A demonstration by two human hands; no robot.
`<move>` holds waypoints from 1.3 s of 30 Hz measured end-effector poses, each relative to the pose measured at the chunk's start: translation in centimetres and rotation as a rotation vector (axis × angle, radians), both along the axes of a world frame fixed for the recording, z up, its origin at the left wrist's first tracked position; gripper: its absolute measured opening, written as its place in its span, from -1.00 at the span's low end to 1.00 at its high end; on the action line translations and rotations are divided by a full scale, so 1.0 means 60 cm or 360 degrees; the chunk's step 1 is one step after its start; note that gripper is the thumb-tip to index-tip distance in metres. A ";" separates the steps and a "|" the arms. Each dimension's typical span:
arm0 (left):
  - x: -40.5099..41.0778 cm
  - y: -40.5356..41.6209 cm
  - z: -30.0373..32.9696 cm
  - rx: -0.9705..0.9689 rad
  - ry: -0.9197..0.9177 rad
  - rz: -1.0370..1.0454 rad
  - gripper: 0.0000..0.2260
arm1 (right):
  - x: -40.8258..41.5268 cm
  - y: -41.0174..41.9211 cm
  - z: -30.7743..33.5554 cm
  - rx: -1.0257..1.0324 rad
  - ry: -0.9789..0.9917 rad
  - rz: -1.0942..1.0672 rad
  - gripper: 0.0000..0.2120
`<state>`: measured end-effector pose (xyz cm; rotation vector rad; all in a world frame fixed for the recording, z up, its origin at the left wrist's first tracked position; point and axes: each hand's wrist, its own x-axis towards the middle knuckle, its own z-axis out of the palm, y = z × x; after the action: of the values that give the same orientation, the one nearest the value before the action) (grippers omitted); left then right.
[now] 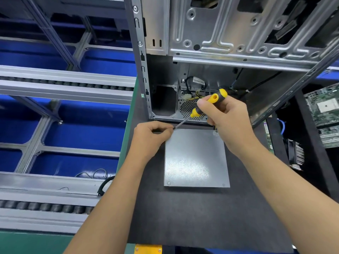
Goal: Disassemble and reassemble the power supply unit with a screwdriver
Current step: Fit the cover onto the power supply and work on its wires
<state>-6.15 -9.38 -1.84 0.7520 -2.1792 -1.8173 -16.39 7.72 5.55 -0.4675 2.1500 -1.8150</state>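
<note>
At the cover's [196,158] far-left corner, my right hand [225,114] grips the screwdriver [207,103]; left hand [152,134] pinches its tip; near-left screw [169,183] remains.

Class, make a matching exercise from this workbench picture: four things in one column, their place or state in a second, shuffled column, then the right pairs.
Things:
1. screwdriver
2. metal cover
3. computer case
4. circuit boards

Places or states:
A. lying flat on the dark mat
B. far right, beside the mat
C. gripped by the right hand
D. open, behind the hands

Pairs: 1-C, 2-A, 3-D, 4-B
</note>
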 end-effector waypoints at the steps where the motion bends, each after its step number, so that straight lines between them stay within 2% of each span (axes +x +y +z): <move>1: 0.001 0.001 0.000 0.0004 0.0004 0.0007 -0.85 | 0.000 -0.001 0.002 -0.0008 0.0013 0.0011 -0.91; 17: 0.006 0.001 -0.002 -0.0108 0.0055 -0.0038 -0.85 | 0.004 -0.004 0.010 0.0180 0.0117 0.0075 -0.93; 20: 0.008 0.002 -0.003 -0.0124 0.0059 -0.0036 -0.83 | 0.002 -0.008 0.016 0.0302 0.0241 0.0129 -0.94; 27: 0.012 0.004 -0.002 -0.0140 0.0054 -0.0054 -0.87 | -0.010 -0.026 0.056 0.0766 0.0646 0.0256 -0.80; 32: 0.018 0.006 -0.001 -0.0030 0.0055 -0.0066 -0.83 | -0.005 -0.047 0.069 0.1038 0.0886 0.0395 -0.71; 36: 0.018 0.011 -0.005 0.0014 0.0072 -0.0016 -0.82 | -0.006 -0.037 0.069 0.1030 0.0880 0.0335 -0.75; 39: 0.015 0.013 -0.009 -0.0009 0.0094 0.0017 -0.81 | -0.010 -0.027 0.070 0.0848 0.0757 0.0200 -0.79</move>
<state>-5.28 -8.62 -2.38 0.6986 -2.1389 -1.8037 -16.97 6.10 9.77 -0.9374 2.7087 -1.0640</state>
